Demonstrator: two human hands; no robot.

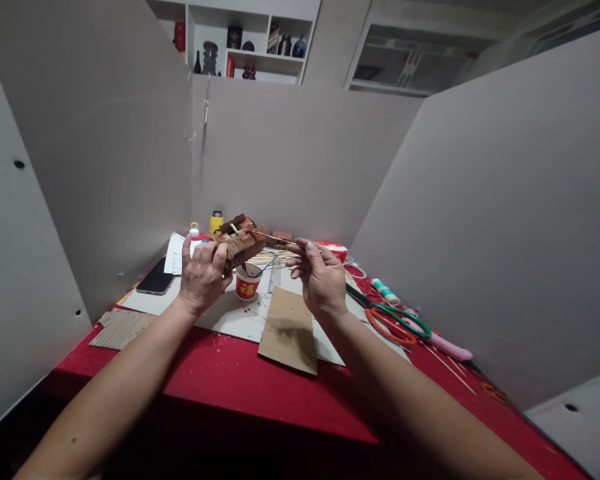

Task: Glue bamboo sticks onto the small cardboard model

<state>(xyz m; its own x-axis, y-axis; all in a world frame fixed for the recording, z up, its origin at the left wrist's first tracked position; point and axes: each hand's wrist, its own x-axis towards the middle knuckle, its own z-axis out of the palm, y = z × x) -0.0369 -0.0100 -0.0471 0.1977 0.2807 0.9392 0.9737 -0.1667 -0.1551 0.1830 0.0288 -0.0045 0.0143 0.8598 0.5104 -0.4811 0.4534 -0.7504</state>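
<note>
My left hand (203, 275) is closed around the lower left side of a small brown cardboard model (244, 248), raised and tilted above the table. Its surface looks partly glossy, and a short pale piece sticks out on top. In my right hand (324, 277) a thin stick (280, 239) is pinched between thumb and fingers. The stick's far end reaches the model's right side; whether it has bristles I cannot make out. Just below the model stands a red and white paper cup (247, 287) with a blue stick (267, 265) leaning in it.
A flat cardboard piece (291, 333) lies on a white board (225, 320) over the red table (240, 373). At right are orange-handled scissors (390, 327), green handles (415, 320) and a glue bottle (385, 291). At left are a phone (155, 277) and corrugated cardboard (123, 328). Grey panels (300, 147) surround the table.
</note>
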